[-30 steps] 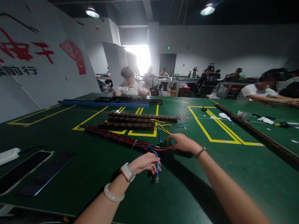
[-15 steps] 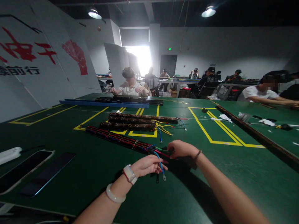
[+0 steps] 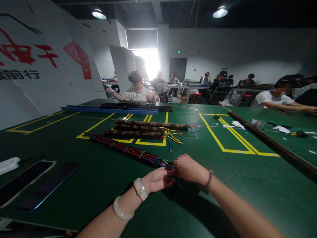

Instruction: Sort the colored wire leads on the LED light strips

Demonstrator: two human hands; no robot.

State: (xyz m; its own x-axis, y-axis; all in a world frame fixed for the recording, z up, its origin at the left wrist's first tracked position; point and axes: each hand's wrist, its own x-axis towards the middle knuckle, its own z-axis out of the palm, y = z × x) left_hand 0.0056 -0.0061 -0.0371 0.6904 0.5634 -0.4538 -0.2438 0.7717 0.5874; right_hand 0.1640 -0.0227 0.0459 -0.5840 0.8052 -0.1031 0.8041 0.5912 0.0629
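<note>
A long dark strip with red and blue wires (image 3: 128, 152) running along it lies slantwise in front of me. At its near right end, loose coloured wires (image 3: 166, 162) come out, green, blue and red among them. My left hand (image 3: 158, 180) is closed around these wires from below, palm turned up. Against its fingertips, my right hand (image 3: 188, 168) is closed on the same wires from above. The two hands hide most of the wire ends; a dark blue piece pokes out beneath them.
Behind the strip lie more wired strips (image 3: 138, 133) with yellow and blue leads. Blue and black rails (image 3: 111, 109) lie farther back. Two phones (image 3: 49, 188) are at left; a long brown bar (image 3: 267, 140) runs along the right. Another person (image 3: 137, 91) sits across the table.
My left hand has moved up and right and closed on the wires; its fingers were looser before. The hanging blue lead is now gathered in. My right hand has shifted slightly left and turned.
</note>
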